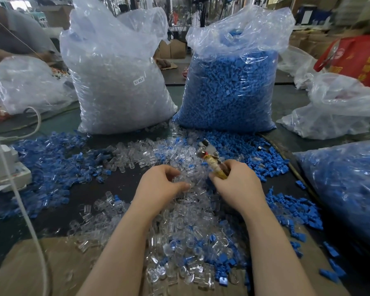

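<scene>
- Head view: we are looking down at our two hands working over a heap of small plastic parts on the dark desk (pixel 120 182).
- Our right hand (pixel 235 184) is gripping the tape-wrapped handle of a small tool (pixel 209 154), whose metal head is pointing away from us above the heap.
- Our left hand (pixel 158 184) is curling its fingers and thumb down into the clear pieces (pixel 179 231); we cannot tell whether it is pinching one.
- The hands are sitting near each other but apart, with clear pieces lying between them.
- Blue pieces (pixel 265 159) are lying scattered left and right of the clear ones, some mixed in.
- Behind the heap, a tall clear bag (pixel 115 82) is standing upright, filled with clear pieces and carrying a label reading SJ-017.
- Just beside it, to the right, a second bag (pixel 229 86) is standing open-topped and packed with blue pieces.
- At the right edge a third bag (pixel 346 189) is lying on its side, holding more blue pieces.
- Crumpled bags (pixel 338 107) are sitting further back on the right; their contents are too unclear to tell.
- A cardboard sheet (pixel 30 263) is lying under our forearms, and a white cable (pixel 19 189) is crossing it on the left.
</scene>
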`<state>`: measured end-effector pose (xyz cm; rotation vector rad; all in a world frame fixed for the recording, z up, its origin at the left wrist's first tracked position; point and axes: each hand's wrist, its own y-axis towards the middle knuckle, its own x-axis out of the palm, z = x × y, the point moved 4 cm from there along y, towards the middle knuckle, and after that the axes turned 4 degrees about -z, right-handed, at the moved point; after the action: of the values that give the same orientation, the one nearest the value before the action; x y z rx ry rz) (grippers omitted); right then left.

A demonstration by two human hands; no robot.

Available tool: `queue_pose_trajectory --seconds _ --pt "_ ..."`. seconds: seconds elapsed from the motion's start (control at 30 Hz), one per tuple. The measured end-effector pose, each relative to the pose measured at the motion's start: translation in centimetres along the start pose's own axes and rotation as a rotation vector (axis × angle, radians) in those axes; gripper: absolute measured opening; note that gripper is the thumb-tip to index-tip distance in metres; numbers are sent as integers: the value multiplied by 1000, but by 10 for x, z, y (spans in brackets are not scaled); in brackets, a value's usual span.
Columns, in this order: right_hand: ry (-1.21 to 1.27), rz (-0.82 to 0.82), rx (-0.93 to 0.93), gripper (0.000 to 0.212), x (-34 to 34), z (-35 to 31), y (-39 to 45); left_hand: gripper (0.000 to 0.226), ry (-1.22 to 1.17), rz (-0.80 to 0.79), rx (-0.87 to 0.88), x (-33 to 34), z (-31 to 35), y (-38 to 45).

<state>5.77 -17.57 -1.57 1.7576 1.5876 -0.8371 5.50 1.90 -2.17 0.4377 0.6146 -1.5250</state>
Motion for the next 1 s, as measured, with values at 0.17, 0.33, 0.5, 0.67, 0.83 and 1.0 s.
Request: queue_pose_trajectory --seconds 0.17,0.33,0.5,0.67,0.83,1.0 --pt "262 11 -45 24 -4 -4 -2 15 -57 12 8 -1 0 1" --pt "373 -7 -68 16 -3 -8 -2 13 -113 29 25 -1 4 -1" --pt "487 -31 -67 8 -1 -7 -1 20 -213 17 44 -4 9 -3" --pt "234 123 -23 14 -7 3 2 15 -226 32 41 -5 9 -4" --pt "2 177 34 17 -13 10 3 13 -203 48 38 -4 10 -3" --pt "-88 -105 -26 18 -6 6 0 15 -232 78 24 -5 10 -5"
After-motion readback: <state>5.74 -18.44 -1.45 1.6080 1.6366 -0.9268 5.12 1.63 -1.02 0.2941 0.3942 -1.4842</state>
